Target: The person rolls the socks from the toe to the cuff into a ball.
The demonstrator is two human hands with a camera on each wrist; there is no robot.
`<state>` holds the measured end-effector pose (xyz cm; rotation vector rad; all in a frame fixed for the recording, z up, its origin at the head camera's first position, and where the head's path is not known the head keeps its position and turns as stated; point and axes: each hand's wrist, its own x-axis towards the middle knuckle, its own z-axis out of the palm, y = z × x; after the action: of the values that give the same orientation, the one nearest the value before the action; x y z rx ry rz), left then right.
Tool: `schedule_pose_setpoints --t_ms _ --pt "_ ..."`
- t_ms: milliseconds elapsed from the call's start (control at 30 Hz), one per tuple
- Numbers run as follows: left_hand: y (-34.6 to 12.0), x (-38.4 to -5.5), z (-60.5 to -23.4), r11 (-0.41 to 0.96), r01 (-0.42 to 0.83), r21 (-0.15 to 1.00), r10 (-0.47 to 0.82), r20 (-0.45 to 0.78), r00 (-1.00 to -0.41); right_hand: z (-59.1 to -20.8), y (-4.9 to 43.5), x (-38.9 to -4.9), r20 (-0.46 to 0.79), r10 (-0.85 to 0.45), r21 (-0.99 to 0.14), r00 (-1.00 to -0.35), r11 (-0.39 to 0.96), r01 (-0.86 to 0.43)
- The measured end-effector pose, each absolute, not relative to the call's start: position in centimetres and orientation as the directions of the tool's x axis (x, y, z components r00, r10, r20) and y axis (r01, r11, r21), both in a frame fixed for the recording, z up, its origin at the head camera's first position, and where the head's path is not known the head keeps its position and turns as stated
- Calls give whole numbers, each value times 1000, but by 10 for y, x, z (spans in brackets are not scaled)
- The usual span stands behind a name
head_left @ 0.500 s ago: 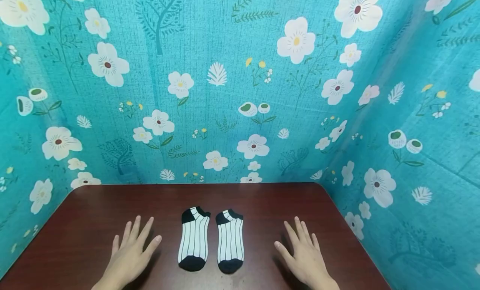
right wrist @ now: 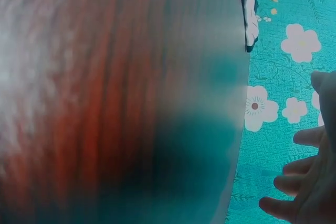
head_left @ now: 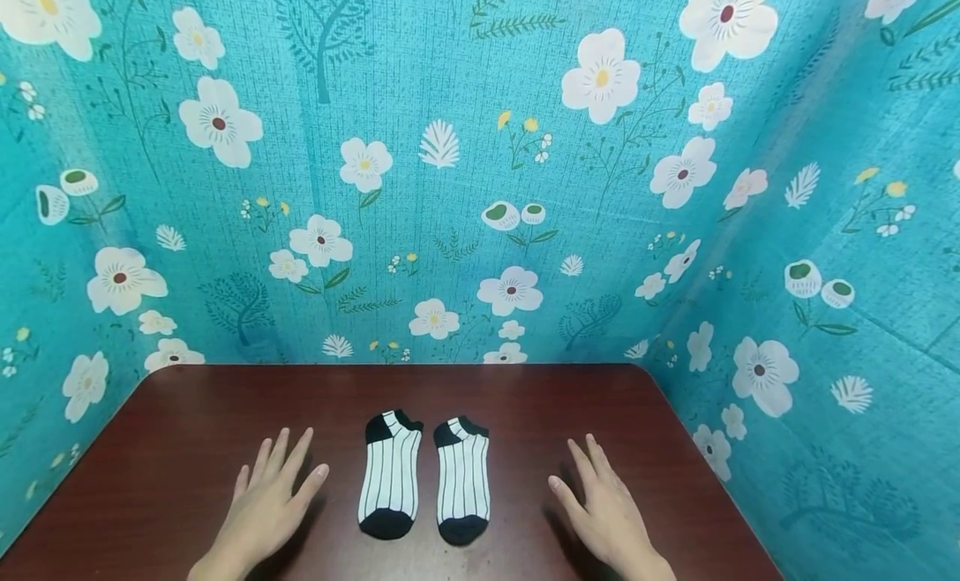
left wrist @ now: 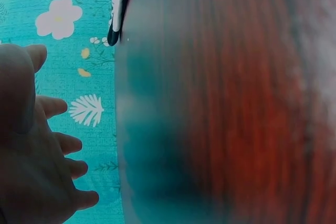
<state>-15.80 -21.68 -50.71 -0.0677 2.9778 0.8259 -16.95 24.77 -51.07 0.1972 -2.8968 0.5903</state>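
one striped sock (head_left: 390,473) and a matching sock (head_left: 462,477) lay side by side, small gap between, low center of the head view, black toes facing the bottom edge, on a reddish-brown desk (head_left: 517,398). left hand (head_left: 262,499) hung out at lower left, right hand (head_left: 609,512) at lower right, kinda flanking the socks, grip spread on both, thumbs well out. flowery teal cloth (head_left: 450,268) filled the upper frame.

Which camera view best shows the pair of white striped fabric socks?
The head view: both white, black-striped fabric socks lie fully visible, heel to toe, on the reddish-brown table. The left and right wrist views each catch only a sliver of sock, edge-on, near the frame's top.
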Motion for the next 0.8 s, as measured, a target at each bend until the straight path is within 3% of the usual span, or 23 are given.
schedule_pose_setpoints --t_ms 333,800 --pt "-212 -161 -503 858 -56 510 -9 -93 -996 -505 239 -164 123 -44 -486 -991 868 -99" --pt "-205 -168 -502 839 -69 539 -23 -92 -995 -509 227 -158 224 -32 -595 -974 787 -163"
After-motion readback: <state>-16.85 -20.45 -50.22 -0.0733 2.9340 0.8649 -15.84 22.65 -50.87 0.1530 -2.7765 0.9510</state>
